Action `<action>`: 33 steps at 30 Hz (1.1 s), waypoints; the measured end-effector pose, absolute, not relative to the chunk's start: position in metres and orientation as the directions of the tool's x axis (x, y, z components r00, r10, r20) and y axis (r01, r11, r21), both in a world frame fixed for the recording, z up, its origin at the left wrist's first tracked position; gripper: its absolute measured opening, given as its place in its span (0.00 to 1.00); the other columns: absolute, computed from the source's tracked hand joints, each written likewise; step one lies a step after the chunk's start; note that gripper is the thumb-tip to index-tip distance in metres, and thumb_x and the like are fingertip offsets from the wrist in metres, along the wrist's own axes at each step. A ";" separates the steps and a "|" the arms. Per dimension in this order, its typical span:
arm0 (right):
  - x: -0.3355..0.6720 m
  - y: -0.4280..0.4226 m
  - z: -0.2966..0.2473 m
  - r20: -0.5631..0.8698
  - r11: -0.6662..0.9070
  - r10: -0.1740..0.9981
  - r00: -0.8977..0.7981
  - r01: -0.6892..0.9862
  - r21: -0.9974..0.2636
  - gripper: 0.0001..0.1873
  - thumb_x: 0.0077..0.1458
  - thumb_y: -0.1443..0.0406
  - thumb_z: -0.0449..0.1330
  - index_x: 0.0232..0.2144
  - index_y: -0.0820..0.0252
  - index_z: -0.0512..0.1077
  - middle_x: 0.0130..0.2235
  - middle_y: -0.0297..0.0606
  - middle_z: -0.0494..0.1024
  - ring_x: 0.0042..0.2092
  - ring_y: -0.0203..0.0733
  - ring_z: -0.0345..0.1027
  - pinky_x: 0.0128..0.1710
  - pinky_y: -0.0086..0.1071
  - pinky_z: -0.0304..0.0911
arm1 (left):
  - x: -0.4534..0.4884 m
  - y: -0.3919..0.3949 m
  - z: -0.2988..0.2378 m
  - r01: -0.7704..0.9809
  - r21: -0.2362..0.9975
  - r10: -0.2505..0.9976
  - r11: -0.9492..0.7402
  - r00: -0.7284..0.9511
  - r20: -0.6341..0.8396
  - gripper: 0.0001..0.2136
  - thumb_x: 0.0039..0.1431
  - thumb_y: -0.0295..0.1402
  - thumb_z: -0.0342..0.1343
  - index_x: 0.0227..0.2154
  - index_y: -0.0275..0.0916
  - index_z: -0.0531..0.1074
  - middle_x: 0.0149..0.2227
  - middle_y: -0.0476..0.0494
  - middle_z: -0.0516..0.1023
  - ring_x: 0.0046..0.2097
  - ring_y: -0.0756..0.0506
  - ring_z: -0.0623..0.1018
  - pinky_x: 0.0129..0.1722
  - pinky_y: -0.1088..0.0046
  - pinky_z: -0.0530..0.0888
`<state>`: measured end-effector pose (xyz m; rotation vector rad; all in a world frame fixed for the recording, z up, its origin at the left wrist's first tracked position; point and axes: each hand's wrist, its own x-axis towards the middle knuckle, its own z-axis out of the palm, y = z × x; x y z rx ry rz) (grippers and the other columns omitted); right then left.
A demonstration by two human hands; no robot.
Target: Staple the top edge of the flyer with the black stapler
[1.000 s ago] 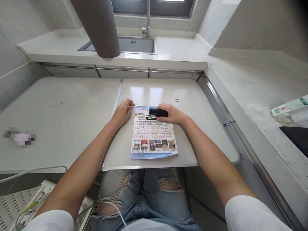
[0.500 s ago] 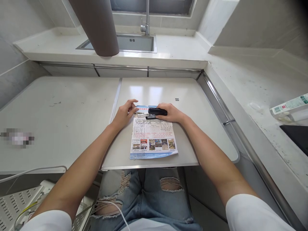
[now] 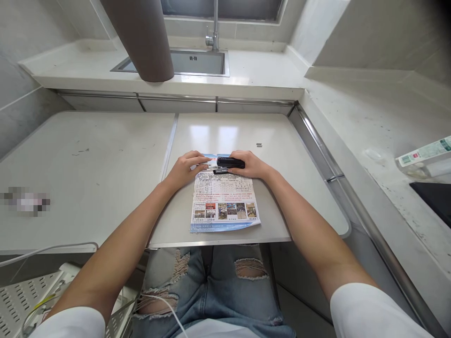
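A printed flyer [image 3: 224, 199] lies flat on the small white table [image 3: 275, 197] in front of me. Across its far edge sits a black stapler [image 3: 230, 164]. My right hand [image 3: 251, 165] is closed round the stapler's right end. My left hand [image 3: 183, 170] rests on the flyer's top left corner, its fingertips reaching to the stapler's left end and pressing on the paper there.
A small strip of staples [image 3: 259, 145] lies on the table beyond my hands. A sink [image 3: 197, 63] with a tap is set in the counter at the back. A grey pipe [image 3: 141, 37] hangs at upper left. A boxed item [image 3: 424, 157] lies on the right counter.
My left hand has slid to the right along the flyer's top edge, up to the stapler's left end. My right hand has stayed on the stapler.
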<state>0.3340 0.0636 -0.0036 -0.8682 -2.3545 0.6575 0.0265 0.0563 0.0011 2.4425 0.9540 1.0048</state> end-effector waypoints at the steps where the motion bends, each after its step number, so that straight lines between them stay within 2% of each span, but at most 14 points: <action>1: 0.334 0.064 -0.004 0.315 0.673 0.696 -0.645 0.432 -0.601 0.19 0.62 0.50 0.64 0.33 0.57 0.66 0.34 0.35 0.71 0.35 0.41 0.61 0.36 0.33 0.54 | 0.027 0.056 0.001 0.474 0.517 0.700 -0.713 0.521 0.488 0.11 0.67 0.39 0.61 0.47 0.45 0.83 0.43 0.42 0.83 0.44 0.42 0.80 0.47 0.63 0.76; 6: 0.334 0.063 -0.003 0.311 0.668 0.699 -0.644 0.433 -0.605 0.19 0.62 0.50 0.64 0.33 0.57 0.67 0.34 0.35 0.71 0.36 0.41 0.62 0.37 0.33 0.54 | 0.030 0.054 0.000 0.531 0.559 0.770 -0.637 0.475 0.426 0.07 0.64 0.38 0.64 0.40 0.43 0.84 0.41 0.43 0.86 0.45 0.41 0.81 0.49 0.61 0.75; 13: 0.333 0.061 -0.001 0.313 0.666 0.702 -0.640 0.434 -0.606 0.18 0.62 0.51 0.64 0.33 0.57 0.66 0.34 0.35 0.70 0.35 0.40 0.61 0.37 0.33 0.55 | 0.037 0.048 0.004 0.471 0.732 0.854 -0.492 0.427 0.298 0.11 0.61 0.42 0.65 0.41 0.43 0.85 0.41 0.44 0.85 0.41 0.43 0.80 0.41 0.66 0.75; 22: 0.334 0.061 -0.001 0.301 0.659 0.706 -0.641 0.441 -0.609 0.16 0.62 0.52 0.65 0.35 0.58 0.69 0.36 0.36 0.72 0.36 0.41 0.62 0.38 0.33 0.56 | 0.039 0.050 0.002 0.518 0.726 0.870 -0.452 0.437 0.230 0.12 0.60 0.43 0.65 0.40 0.42 0.86 0.38 0.44 0.85 0.36 0.45 0.78 0.40 0.66 0.73; 33: 0.334 0.062 -0.001 0.306 0.668 0.701 -0.644 0.443 -0.598 0.18 0.62 0.51 0.65 0.35 0.58 0.69 0.35 0.35 0.72 0.36 0.40 0.62 0.38 0.33 0.56 | 0.041 0.051 0.000 0.545 0.682 0.855 -0.487 0.458 0.245 0.11 0.59 0.41 0.66 0.38 0.41 0.86 0.36 0.45 0.85 0.32 0.47 0.75 0.37 0.68 0.71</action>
